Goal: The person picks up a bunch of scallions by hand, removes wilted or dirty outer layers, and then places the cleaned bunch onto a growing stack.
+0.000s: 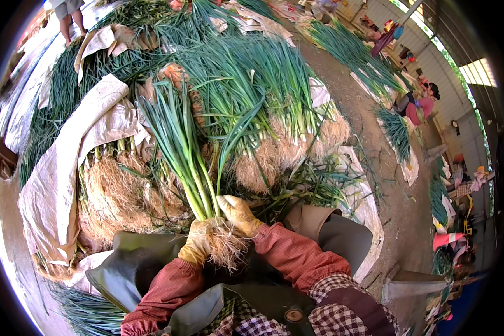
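Note:
A bunch of green onions stands in front of me, its long leaves leaning up and to the left. My left hand, in a yellowish glove, is closed around the bunch's white lower stalks, just above the tangled pale roots. On the bunch's right side, my right hand, gloved alike, has its fingers closed at the base of an outer stalk that bends away to the right. Some of its fingertips are hidden. Beyond my hands lies a large pile of green onions, roots toward me.
Cream sacking partly covers a rooty heap on the left. Trimmed leaves litter the right side. Loose green onions lie at lower left. Past a dirt aisle, another person sits by more rows; bare legs stand far left.

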### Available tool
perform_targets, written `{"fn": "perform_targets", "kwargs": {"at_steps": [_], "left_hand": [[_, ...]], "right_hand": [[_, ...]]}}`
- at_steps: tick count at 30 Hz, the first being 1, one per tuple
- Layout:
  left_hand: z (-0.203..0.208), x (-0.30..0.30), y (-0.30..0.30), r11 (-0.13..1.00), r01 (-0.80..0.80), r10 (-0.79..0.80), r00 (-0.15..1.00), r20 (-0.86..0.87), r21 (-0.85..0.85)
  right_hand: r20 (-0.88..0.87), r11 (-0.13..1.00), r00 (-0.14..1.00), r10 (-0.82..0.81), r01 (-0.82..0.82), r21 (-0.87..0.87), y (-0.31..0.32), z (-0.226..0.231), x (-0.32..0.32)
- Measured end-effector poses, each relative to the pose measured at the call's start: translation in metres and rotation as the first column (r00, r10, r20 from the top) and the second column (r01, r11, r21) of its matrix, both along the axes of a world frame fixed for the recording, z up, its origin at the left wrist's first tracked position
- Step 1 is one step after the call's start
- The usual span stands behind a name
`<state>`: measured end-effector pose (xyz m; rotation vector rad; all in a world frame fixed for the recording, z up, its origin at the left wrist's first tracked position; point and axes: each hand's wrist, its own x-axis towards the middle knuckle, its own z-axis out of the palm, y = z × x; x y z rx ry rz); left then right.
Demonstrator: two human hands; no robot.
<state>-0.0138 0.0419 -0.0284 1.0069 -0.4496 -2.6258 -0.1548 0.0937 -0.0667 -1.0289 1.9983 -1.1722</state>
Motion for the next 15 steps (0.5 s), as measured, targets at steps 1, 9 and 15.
{"fn": "perform_targets", "kwargs": {"at_steps": [1, 9, 15], "left_hand": [[0.003, -0.005, -0.004, 0.999, -0.018, 0.015, 0.998, 0.062, 0.047], [0.026, 0.0, -0.013, 0.932, 0.355, -0.335, 0.923, -0.191, 0.08], [0.043, -0.005, -0.028, 0.989, 0.135, -0.147, 0.899, -0.413, -0.06]], "right_hand": [[0.195, 1.0, 0.981, -0.013, 0.011, 0.01, -0.01, 0.001, -0.017], [-0.62, 0.83, 0.726, -0.298, 0.518, 0.208, -0.047, -0.014, -0.228], [-0.25, 0.872, 0.967, -0.051, 0.165, 0.46, -0.06, 0.0, -0.256]]}}
